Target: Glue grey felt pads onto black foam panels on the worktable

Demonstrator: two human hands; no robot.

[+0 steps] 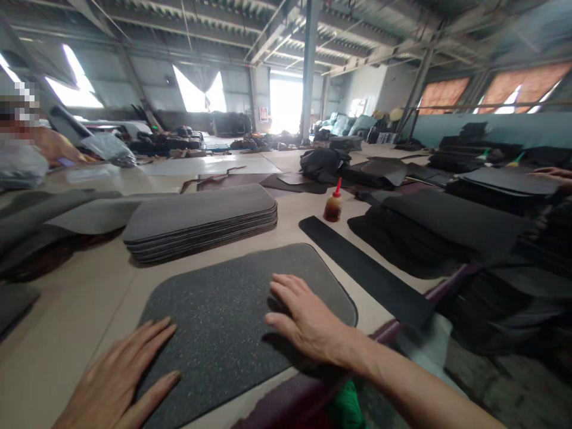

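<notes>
A dark grey mat (214, 304) with rounded corners and pale specks lies flat on the table in front of me. My left hand (123, 369) rests at its left edge, fingers stretched out and thumb apart. Over the right half of the mat is my right hand (304, 316), its fingers extended and a shadow under the palm. Neither hand grips anything. Just beyond the mat sits a neat stack of similar grey mats (203, 217). To the right lies a long black strip (361, 265), with a red-tipped glue bottle (333, 205) standing near its far end.
Piles of black sheet material (442, 229) lie along the right side. Loose grey sheets (93, 214) spread at the left. A person (27, 149) is at the far left, and another person's hand (554, 173) shows at the right edge. A green object (346, 405) is below the table edge.
</notes>
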